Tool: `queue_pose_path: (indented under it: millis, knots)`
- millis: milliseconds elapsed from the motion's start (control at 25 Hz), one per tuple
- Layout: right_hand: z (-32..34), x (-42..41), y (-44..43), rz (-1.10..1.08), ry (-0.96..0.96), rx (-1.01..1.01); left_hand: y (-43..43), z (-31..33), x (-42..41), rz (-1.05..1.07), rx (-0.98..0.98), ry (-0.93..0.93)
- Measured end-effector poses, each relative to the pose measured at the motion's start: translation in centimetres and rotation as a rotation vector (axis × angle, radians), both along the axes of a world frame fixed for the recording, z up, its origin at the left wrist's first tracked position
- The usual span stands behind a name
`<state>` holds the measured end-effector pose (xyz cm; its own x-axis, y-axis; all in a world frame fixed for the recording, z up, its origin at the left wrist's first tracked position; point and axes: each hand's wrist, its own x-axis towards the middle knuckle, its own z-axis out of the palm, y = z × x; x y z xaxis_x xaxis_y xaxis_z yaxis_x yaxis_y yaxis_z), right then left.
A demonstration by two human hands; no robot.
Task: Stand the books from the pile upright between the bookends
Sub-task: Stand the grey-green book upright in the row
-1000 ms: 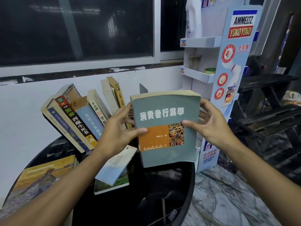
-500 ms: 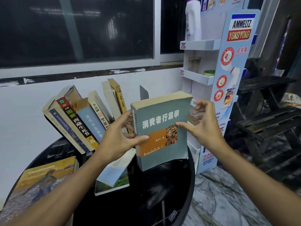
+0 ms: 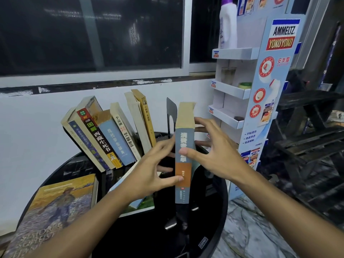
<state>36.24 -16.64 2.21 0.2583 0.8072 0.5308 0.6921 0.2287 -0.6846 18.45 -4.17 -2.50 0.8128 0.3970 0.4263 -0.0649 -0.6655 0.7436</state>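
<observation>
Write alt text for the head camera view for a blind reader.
A left hand and right hand hold a grey-green book upright, spine to the camera, on a round black table beside a black bookend. Left of it, a row of books leans; another book lies flat.

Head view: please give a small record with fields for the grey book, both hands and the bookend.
grey book: upright on the black table, spine toward camera
left hand: holds its left side, thumb on spine
right hand: holds its right side, thumb on spine
bookend: black, behind the book
other books: leaning in a row, left of it
</observation>
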Motion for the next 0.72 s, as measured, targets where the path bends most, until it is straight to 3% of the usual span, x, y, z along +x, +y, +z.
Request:
queue_pose_path:
  millis: [240, 440, 720]
  knots:
    - [1.2, -1.4, -1.3, -0.151, -0.132, 0.026, -2.8, -1.3, 1.6, 0.141, 0.047, -0.115]
    - [1.6, -1.5, -1.3, -0.409, -0.220, 0.066, -4.0, -1.7, 3.0, 0.233, 0.130, -0.119]
    - [1.5, -1.5, -1.3, -0.506, -0.185, 0.072, -3.9, -1.8, 3.1, 0.222, 0.141, -0.103]
